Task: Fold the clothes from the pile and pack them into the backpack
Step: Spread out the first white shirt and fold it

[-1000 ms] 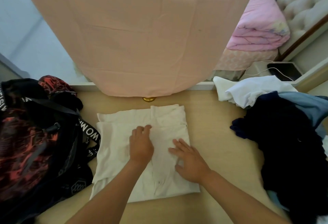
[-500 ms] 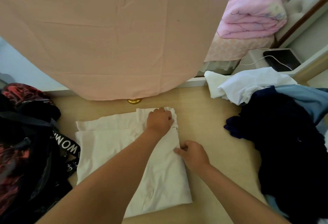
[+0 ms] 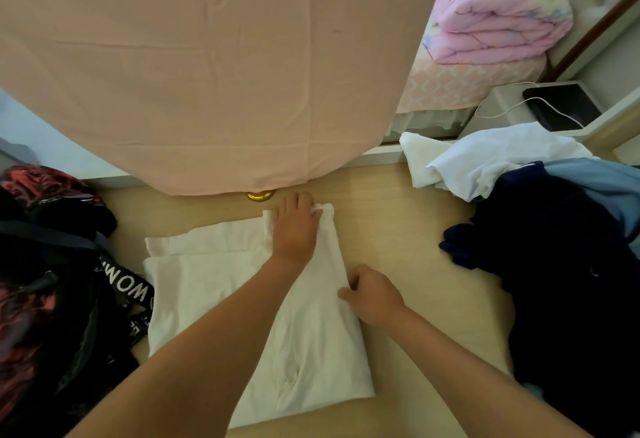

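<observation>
– While your left hand (image 3: 296, 229) sits on the far right corner of the white garment (image 3: 214, 299), its fingers curl over that far edge and grip it. Confirm?
– Confirmed. Your right hand (image 3: 373, 293) is at the garment's right edge, about midway along, fingers curled and pinching the fold.
– Garment state?
– Folded, lying flat on the wood surface (image 3: 408, 229). Your left forearm crosses over it.
– Backpack?
– Backpack (image 3: 52, 292), black with red print, sits just left of the garment. Its lettered strap (image 3: 121, 281) reaches the garment's left edge.
– Pile?
– Pile of clothes (image 3: 571, 281) is right of the garment, apart from it. Mostly dark navy, with a blue piece and a white shirt (image 3: 491, 157) on its far side.
– Beyond the garment?
– Pink sheet (image 3: 207, 73) hangs there, with a gold knob (image 3: 259, 196) under its hem, near your left fingertips. Further off, to the garment's far right, are a pink quilt (image 3: 498, 11) and a black tablet (image 3: 561, 105) with a white cable.
</observation>
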`<state>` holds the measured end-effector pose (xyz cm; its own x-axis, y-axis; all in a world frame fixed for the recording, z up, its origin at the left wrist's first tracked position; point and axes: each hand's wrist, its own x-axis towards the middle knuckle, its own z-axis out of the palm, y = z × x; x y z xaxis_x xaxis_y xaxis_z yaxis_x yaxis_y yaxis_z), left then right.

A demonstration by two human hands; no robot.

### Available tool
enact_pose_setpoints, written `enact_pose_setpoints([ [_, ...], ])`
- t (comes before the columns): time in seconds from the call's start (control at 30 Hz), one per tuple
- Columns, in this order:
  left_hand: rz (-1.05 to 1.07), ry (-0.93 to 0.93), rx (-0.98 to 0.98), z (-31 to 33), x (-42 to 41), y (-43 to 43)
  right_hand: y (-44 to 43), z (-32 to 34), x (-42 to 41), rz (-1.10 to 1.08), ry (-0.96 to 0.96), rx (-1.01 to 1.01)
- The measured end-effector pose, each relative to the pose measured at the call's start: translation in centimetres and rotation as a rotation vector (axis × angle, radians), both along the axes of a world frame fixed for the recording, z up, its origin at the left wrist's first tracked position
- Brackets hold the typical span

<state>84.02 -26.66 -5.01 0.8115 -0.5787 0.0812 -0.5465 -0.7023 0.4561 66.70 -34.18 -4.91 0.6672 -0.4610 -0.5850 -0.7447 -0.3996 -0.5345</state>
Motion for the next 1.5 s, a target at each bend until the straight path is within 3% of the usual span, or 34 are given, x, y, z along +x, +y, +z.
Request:
enact_pose_setpoints([
  [0.1,-0.211,-0.276,-0.048,-0.4,-3.1,3.4,0.7,0.2,0.7,0.144,-0.12,-0.325],
  [0.17,-0.386,-0.293,0.013,-2.0,-5.6,7.0,0.6,-0.1,1.8,0.351,-0.273,-0.577],
  [0.23,-0.441,-0.214,0.134,-3.7,-7.0,10.6,0.0,-0.7,3.3,0.597,-0.348,-0.676],
  [0.33,-0.409,-0.072,0.265,-4.6,-7.3,14.3,-1.4,-0.6,6.0,0.848,-0.14,-0.657],
  [0.43,-0.353,-0.017,0.356,-4.3,-7.6,16.8,-1.7,0.0,8.0,0.94,0.122,-0.733],
  [0.5,-0.304,0.03,0.386,-4.1,-7.9,18.2,0.0,0.7,9.0,0.925,0.176,-0.845],
  [0.57,-0.255,0.072,0.371,-3.9,-8.4,19.4,2.6,1.4,9.8,0.89,0.113,-0.91],
  [0.7,-0.025,0.078,0.266,-2.8,-9.4,22.6,7.6,0.9,9.9,1.133,-0.304,-0.661],
  [0.77,0.191,0.083,0.204,-2.2,-9.8,24.9,9.1,0.4,9.6,1.206,-0.224,-0.573],
  [0.87,0.458,0.193,0.167,-1.3,-10.4,27.8,11.1,1.0,10.5,1.12,-0.06,-0.63],
  [1.0,0.49,0.319,0.182,-0.9,-11.6,29.4,14.9,3.4,15.3,1.128,0.224,-0.8],
  [1.03,0.513,0.338,0.136,-0.6,-11.6,29.6,15.9,3.7,16.3,1.186,0.207,-0.854],
  [1.1,0.585,0.419,0.023,0.2,-11.4,29.7,17.9,4.3,17.4,1.348,-0.023,-0.88],
  [1.2,0.725,0.605,-0.079,1.0,-10.9,30.4,21.1,4.2,17.9,1.624,-0.341,-0.773],
  [1.33,0.764,0.749,-0.131,1.5,-10.2,31.8,24.4,2.9,19.1,1.802,-0.325,-0.761],
  [1.5,0.54,0.873,-0.137,3.3,-9.1,32.8,24.5,3.6,18.6,1.904,-0.269,-0.725],
])
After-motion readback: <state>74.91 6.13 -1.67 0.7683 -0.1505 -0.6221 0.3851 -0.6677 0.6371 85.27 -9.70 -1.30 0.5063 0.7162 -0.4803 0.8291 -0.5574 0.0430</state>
